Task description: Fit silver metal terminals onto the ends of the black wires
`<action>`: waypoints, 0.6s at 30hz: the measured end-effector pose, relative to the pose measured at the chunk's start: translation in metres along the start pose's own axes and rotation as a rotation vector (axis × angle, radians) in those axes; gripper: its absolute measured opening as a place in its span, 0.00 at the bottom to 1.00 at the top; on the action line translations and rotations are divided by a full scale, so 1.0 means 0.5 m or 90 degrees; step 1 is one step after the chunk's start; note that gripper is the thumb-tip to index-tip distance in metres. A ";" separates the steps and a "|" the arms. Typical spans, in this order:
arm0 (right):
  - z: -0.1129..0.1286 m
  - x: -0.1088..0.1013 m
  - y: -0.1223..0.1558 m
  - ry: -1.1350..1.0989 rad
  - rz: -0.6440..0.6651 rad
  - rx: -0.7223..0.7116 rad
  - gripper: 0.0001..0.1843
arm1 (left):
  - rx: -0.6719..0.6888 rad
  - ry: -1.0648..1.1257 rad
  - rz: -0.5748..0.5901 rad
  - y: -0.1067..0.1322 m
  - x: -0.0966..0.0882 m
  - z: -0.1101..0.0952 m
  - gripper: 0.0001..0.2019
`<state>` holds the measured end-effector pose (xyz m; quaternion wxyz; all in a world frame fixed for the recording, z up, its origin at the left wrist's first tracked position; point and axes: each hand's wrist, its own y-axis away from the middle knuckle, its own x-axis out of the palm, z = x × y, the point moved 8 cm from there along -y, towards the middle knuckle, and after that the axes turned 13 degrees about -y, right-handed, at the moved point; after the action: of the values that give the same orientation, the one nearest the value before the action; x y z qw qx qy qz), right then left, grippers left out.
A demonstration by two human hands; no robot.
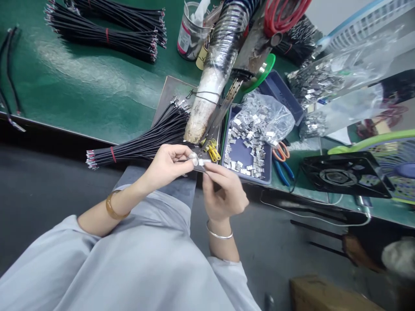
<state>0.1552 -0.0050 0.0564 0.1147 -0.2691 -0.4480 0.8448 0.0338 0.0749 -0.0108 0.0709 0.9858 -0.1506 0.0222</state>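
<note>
Silvery small parts (pixel 201 162), blurred, are pinched in both hands (pixel 168 164) (pixel 225 190) near black cables (pixel 145 140)

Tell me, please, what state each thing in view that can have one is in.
Left hand: pinching a small pale piece
Right hand: fingers bent beside it, grip unclear
Near wire bundle: bound with a red band
Upper-left wires: bundled, lying flat
Blue tray: holding scattered metal pieces
Clear jar: upright, uncovered
Blue-handled tool: handles apart
Black fan: running or not, unclear
</note>
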 end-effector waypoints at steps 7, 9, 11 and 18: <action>-0.072 -0.004 0.030 -0.116 -0.055 0.165 0.05 | 0.004 -0.045 -0.020 -0.002 -0.013 -0.005 0.07; -0.071 -0.001 0.028 -0.113 -0.043 0.153 0.06 | 0.011 -0.053 -0.023 -0.003 -0.013 -0.005 0.07; -0.064 0.003 0.025 -0.102 -0.033 0.128 0.07 | 0.018 -0.063 -0.031 -0.003 -0.015 -0.005 0.07; -0.054 0.012 0.017 -0.075 -0.017 0.086 0.09 | 0.028 -0.078 -0.048 -0.002 -0.013 -0.006 0.07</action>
<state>0.1655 0.0116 0.0349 0.1176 -0.2045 -0.3995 0.8859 0.0277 0.0781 -0.0084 0.0407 0.9916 -0.1172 -0.0379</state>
